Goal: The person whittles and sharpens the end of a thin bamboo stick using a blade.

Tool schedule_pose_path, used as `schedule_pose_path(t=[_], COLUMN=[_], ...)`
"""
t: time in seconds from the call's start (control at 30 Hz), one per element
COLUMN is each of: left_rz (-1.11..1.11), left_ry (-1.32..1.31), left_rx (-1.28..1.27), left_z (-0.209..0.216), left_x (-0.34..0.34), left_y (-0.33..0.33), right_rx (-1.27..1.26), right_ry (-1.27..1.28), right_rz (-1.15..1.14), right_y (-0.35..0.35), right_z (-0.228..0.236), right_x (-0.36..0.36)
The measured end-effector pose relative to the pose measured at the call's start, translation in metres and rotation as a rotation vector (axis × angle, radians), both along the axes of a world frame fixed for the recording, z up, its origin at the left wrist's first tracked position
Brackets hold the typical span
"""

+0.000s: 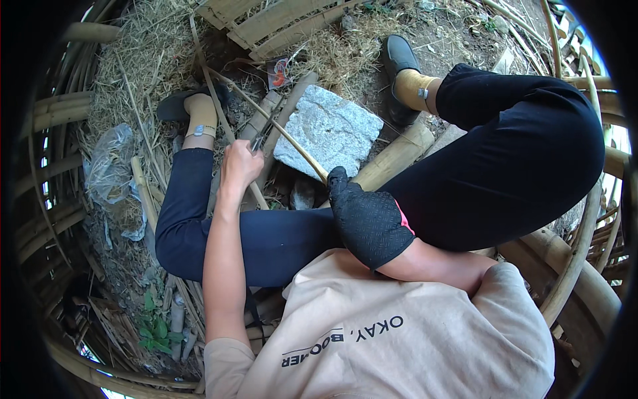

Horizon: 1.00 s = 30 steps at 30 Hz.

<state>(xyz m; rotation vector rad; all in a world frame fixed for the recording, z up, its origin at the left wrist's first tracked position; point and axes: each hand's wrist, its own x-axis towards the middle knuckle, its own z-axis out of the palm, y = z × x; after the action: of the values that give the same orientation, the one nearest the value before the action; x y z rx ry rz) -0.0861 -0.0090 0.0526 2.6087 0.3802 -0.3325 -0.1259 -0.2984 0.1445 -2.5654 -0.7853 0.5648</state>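
Observation:
My right hand (365, 216), in a black textured glove with pink at the cuff, is closed on the near end of a thin bamboo strip (279, 128). The strip slants away to the far left, passing over a rough pale stone slab (332, 130). My bare left hand (239, 166) forms a fist above my left shin. From it pokes a small grey metal tool (257, 141); the rest is hidden, so its kind is unclear. Another thin strip (214, 90) runs close by this hand, and I cannot tell whether they touch.
Thick bamboo poles (397, 157) lie beside the slab, between my legs. A slatted bamboo panel (286, 28) is at the far side. Dry straw, a clear plastic bag (109, 163) and a green plant (154, 327) are on the left. Bamboo fencing curves round both sides.

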Motion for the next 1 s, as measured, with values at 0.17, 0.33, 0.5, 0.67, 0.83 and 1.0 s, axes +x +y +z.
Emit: schedule_pose_path(t=[0.17,0.33,0.5,0.67,0.83,1.0], left_rz=[-0.026,-0.101,0.032,-0.057,-0.018,0.084], left_ry=[-0.027,-0.115,-0.192,-0.166,-0.196,-0.181], left_rx=[-0.072,-0.116,-0.052,-0.161,-0.112,-0.018], left_z=[-0.004,-0.007,-0.039,-0.013,-0.025,-0.036], left_x=[-0.004,-0.011,0.001,-0.015,-0.011,-0.004], left_y=[0.000,-0.013,0.018,-0.016,-0.022,0.005], right_rx=[-0.008,-0.009,0.032,0.077,-0.021,-0.031], right_ry=[0.020,-0.005,-0.019,-0.010,0.053,0.018], right_rz=[-0.005,0.015,0.000,-0.025,-0.015,0.004], right_y=[-0.002,0.000,0.000,0.000,-0.001,-0.002], right_z=[-0.001,0.000,0.006,0.012,0.000,0.003], right_x=[-0.001,-0.002,0.001,0.002,0.002,0.002])
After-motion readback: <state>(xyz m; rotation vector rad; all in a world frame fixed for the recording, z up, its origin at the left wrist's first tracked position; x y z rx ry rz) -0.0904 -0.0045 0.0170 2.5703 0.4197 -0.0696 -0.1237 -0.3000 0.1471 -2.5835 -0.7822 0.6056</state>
